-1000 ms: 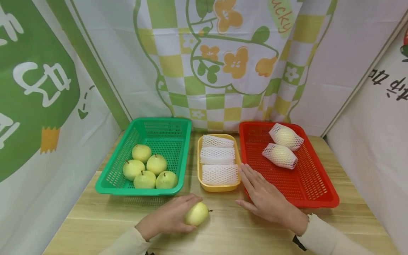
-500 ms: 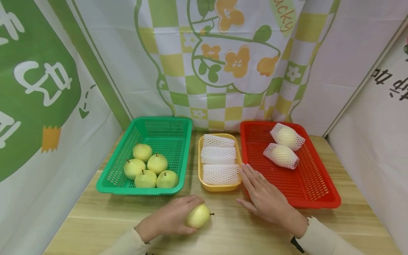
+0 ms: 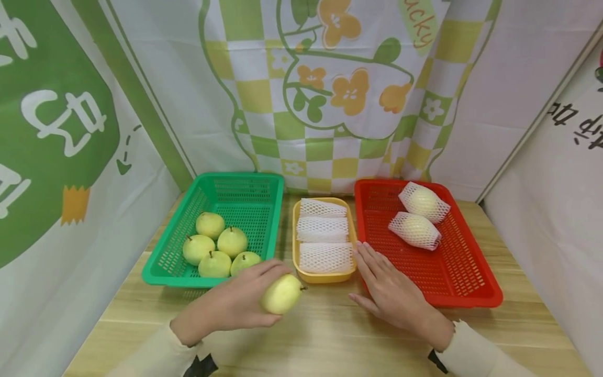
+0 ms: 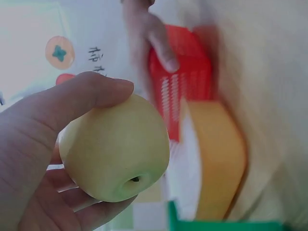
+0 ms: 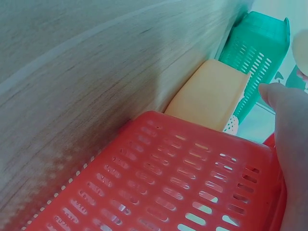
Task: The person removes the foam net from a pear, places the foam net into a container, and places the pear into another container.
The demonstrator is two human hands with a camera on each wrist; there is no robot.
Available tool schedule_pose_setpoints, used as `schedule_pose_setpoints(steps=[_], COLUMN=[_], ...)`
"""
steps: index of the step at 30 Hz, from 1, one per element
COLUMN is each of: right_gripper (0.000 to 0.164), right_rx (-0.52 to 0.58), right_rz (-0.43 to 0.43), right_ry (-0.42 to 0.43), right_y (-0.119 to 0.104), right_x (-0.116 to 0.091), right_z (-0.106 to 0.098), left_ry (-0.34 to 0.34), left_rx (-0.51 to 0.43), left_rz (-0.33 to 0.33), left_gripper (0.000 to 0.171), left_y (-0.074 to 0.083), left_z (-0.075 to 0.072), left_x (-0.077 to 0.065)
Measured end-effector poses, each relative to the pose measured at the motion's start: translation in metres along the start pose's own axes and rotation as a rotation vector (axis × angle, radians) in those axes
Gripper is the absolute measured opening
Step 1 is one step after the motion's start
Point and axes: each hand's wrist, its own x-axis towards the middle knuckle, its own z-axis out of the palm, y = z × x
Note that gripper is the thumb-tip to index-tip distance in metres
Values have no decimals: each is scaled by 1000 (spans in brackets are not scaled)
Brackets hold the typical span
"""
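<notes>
My left hand (image 3: 245,296) grips a yellow-green pear (image 3: 281,294), held up in front of the green basket's near right corner. In the left wrist view, the thumb lies over one side of the pear (image 4: 115,149) and fingers curl round the other. My right hand (image 3: 395,293), fingers straight, rests at the left rim of the red basket (image 3: 471,301). Several bare pears (image 3: 232,242) sit in the green basket (image 3: 247,180). Two pears in white foam nets, one a netted pear (image 3: 415,230), lie in the red basket.
Between the baskets stands a yellow tray (image 3: 325,278) with white foam nets (image 3: 325,257) laid in rows. All stand on a wooden table (image 3: 330,340). A patterned curtain (image 3: 339,104) hangs behind, and printed sheets close both sides.
My left hand has lifted the pear off the table, moving it up and slightly left toward the green basket. The right hand has stayed still.
</notes>
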Motion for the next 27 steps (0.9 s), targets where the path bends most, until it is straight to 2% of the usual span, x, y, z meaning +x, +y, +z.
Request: schedule_pose_setpoints(steps=[4, 8, 16, 23, 27], right_gripper=[93, 93, 93, 92, 93], right_rx=[-4, 2, 4, 8, 6], right_rz=[3, 13, 16, 16, 10], right_ry=[-3, -10, -15, -16, -12], right_y=[0, 0, 1, 0, 0], right_x=[0, 1, 0, 0, 1], right_z=[0, -1, -1, -1, 0], left_ry=[25, 35, -51, -114, -143], left_rx=[17, 58, 83, 160, 153], left_rz=[1, -18, -150, -290, -329], left_gripper=[75, 69, 61, 67, 68], left_y=[-8, -24, -66, -100, -115], left_z=[-21, -39, -66, -74, -71], left_x=[3, 8, 25, 44, 54])
